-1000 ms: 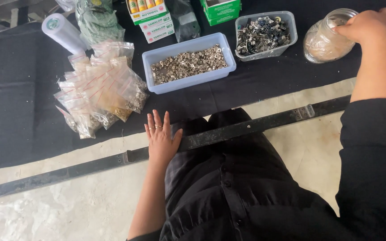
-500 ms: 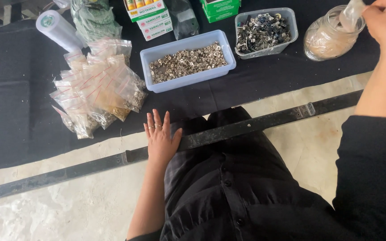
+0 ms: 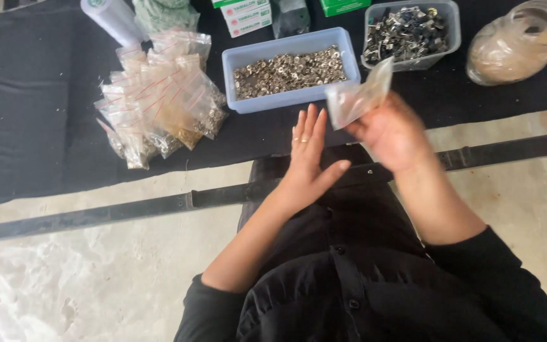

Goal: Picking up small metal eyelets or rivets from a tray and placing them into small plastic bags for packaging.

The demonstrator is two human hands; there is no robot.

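A black cloth is spread over the floor, and a blue tray of small metal rings is set on it; this tray serves as the landmark. To the left of the tray a heap of filled clear bags is piled. To its right a clear tub of dark metal parts is placed, and farther right a glass jar. Just in front of the tray, a small clear bag is pinched in the grip of the right hand. Beside it the left hand is held flat and released, fingers spread, nothing grasped.
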